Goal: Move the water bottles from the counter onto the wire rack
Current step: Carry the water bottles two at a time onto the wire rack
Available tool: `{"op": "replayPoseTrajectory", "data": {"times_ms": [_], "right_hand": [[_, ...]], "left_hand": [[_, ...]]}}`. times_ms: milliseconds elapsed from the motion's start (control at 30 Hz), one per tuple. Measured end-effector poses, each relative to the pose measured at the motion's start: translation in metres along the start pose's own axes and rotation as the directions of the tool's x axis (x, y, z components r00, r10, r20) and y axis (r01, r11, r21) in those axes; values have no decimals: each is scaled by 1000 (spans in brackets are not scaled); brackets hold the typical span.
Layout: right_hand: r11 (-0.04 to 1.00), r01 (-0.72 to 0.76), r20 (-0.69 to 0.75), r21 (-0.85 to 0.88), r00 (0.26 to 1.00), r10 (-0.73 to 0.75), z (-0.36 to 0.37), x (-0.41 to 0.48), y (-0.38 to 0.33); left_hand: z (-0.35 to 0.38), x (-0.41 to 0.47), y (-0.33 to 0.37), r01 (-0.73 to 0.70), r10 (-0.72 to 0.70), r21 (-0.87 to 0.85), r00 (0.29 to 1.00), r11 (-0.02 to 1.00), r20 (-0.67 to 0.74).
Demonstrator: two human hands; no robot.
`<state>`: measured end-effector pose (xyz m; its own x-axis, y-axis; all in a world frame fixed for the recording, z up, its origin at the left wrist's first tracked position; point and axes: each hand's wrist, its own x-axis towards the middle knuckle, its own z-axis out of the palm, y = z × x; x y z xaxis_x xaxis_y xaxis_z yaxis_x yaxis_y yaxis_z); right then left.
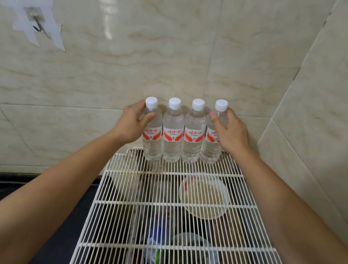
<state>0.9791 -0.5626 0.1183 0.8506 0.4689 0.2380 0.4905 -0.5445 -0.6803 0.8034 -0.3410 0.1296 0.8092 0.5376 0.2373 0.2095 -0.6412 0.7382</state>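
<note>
Several clear water bottles with white caps and red-and-white labels stand upright in a row at the back edge of the white wire rack [179, 211], against the tiled wall. My left hand [132, 123] grips the leftmost bottle [152, 142] around its shoulder. My right hand [229, 133] grips the rightmost bottle [211, 151] just below its cap. Two middle bottles [171, 140] stand untouched between them, the four touching side by side.
Under the rack lie a clear round plastic container [204, 196], a white bowl [125, 181] and other dim items. A dark counter [0, 196] runs to the left. A metal hook [37, 21] is stuck on the wall. The wall corner closes in on the right.
</note>
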Motion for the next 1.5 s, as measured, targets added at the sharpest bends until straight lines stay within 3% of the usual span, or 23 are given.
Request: {"op": "replayPoseTrajectory", "data": {"times_ms": [100, 233, 333, 400, 533, 700, 933, 1133, 1367, 1500], "right_hand": [[999, -10, -10, -41, 1000, 10, -4, -6, -3], [999, 32, -196, -13, 980, -34, -15, -17, -20], [968, 233, -320, -96, 913, -252, -12, -31, -37], [899, 393, -320, -191, 841, -436, 5, -44, -44], [805, 564, -129, -186, 798, -589, 69, -80, -65], [749, 643, 146, -160, 766, -626, 137, -148, -109], [657, 742, 207, -132, 669, -714, 218, -248, -235], [678, 735, 263, -33, 660, -703, 319, -361, -372], [528, 848, 451, 45, 454, -768, 415, -462, -478], [530, 846, 478, 62, 441, -760, 457, -472, -511]], "left_hand": [[-3, -7, 10, 64, -63, 152, 998, 986, -16], [-30, -32, 20, 38, -2, 259, 990, 965, -138], [-57, -68, 23, -8, 192, 468, 918, 884, -347], [-70, -99, 20, 32, 275, 589, 863, 807, -423], [-92, -175, -9, 191, 175, 714, 898, 674, -405], [-133, -273, -60, 341, 28, 743, 900, 575, -435], [-259, -406, -130, 506, -31, 683, 814, 526, -579], [-375, -526, -214, 629, -181, 602, 751, 492, -635], [-469, -611, -280, 710, -293, 571, 697, 412, -655], [-500, -615, -317, 711, -308, 549, 693, 440, -651]]}}
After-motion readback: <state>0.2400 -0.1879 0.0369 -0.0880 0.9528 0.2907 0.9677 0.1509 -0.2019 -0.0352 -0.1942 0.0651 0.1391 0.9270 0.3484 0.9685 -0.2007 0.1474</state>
